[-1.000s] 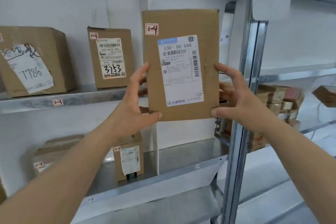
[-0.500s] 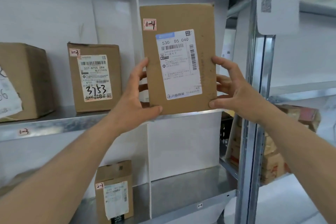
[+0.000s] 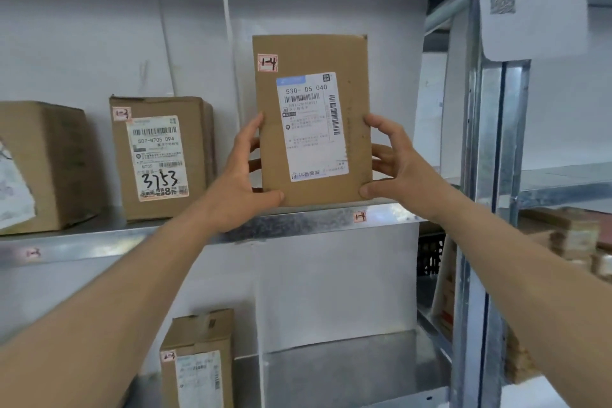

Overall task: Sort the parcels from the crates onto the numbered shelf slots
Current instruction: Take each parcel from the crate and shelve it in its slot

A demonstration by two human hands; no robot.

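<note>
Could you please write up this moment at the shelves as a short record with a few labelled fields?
held parcel: flat brown parcel tagged 1-4, upright
left hand: left hand grips its lower left edge
right hand: right hand grips its lower right edge
target slot: shelf edge label 1-4 just below the parcel
neighbour: box marked 3753 tagged 1-3, standing to the left
placement: parcel's bottom at shelf level; resting or not, cannot tell

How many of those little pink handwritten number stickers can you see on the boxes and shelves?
5 readable: on the held parcel, the 3753 box, the lower box, and two shelf edges, one below the parcel, one far left. Others may be hidden.
</note>
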